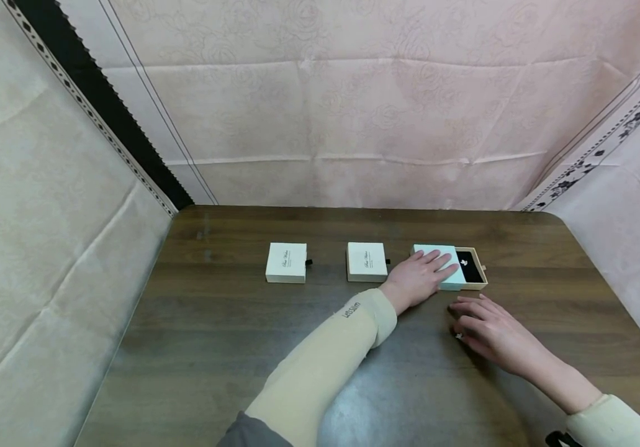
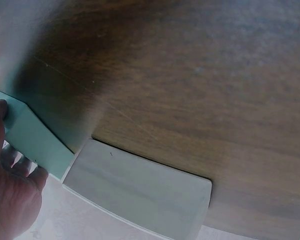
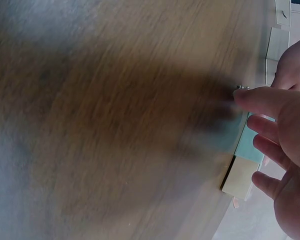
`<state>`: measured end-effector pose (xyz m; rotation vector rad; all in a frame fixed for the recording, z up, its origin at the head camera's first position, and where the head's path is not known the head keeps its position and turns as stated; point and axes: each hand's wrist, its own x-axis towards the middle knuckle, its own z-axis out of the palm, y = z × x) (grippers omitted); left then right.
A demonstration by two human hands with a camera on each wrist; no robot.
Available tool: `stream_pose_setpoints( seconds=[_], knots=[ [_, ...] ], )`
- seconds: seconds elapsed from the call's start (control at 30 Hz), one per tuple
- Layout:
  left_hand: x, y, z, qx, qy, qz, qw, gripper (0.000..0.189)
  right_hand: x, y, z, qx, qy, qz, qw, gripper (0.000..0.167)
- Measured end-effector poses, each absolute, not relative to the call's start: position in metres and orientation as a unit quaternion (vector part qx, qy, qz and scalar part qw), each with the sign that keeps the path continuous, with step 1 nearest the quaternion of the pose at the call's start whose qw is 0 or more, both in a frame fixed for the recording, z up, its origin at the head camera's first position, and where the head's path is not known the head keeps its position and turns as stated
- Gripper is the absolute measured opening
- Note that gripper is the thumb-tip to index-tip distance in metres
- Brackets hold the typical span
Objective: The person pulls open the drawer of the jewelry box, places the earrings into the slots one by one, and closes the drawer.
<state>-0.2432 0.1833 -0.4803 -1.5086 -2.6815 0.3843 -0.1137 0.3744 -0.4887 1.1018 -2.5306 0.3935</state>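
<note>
My left hand (image 1: 417,277) lies over the top of a light blue slide-out box (image 1: 437,248), its fingers extended across the lid. In the left wrist view, the thumb and fingers touch the box's pale teal faces (image 2: 40,137). The drawer (image 1: 470,287) sticks out to the right, with a black pad (image 1: 469,272) and a small white piece (image 1: 464,262) on it. Nearer the front, my right hand (image 1: 490,332) hovers low, pinching a small silvery beaded jewellery piece (image 3: 243,87) at its thumb tip. Its exact kind cannot be made out.
Two closed white boxes with printed lids and black pull tabs, one at the left (image 1: 286,262) and one in the middle (image 1: 367,262), stand in a row with the blue one. The brown wooden table (image 1: 213,347) ends at pale patterned cloth (image 1: 387,124) behind.
</note>
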Motion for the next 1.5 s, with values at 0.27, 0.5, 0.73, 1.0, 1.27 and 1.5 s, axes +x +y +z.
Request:
stream_pose_setpoints(
  seconds=[0.27, 0.5, 0.73, 1.0, 1.27, 1.5],
  knots=[
    [-0.243, 0.184, -0.48, -0.483, -0.867, 0.122, 0.012, 0.063, -0.117, 0.373, -0.495, 0.395, -0.886, 0.144, 0.197, 0.049],
    [-0.242, 0.184, -0.479, -0.483, -0.867, 0.121, 0.012, 0.063, -0.118, 0.373, -0.497, 0.391, -0.887, 0.146, 0.198, 0.048],
    [-0.24, 0.184, -0.477, -0.485, -0.866, 0.124, 0.01, 0.063, -0.118, 0.372, -0.486, 0.37, -0.895, 0.162, 0.188, 0.046],
    [-0.24, 0.182, -0.477, -0.485, -0.865, 0.132, 0.02, 0.063, -0.123, 0.38, -0.462, 0.315, -0.913, 0.184, 0.182, 0.022],
    [-0.242, 0.184, -0.478, -0.48, -0.868, 0.129, 0.006, 0.065, -0.13, 0.384, -0.444, 0.274, -0.925, 0.186, 0.186, 0.036],
    [-0.243, 0.185, -0.479, -0.484, -0.865, 0.129, 0.012, 0.064, -0.135, 0.386, -0.436, 0.262, -0.927, 0.193, 0.185, 0.035]
  ],
)
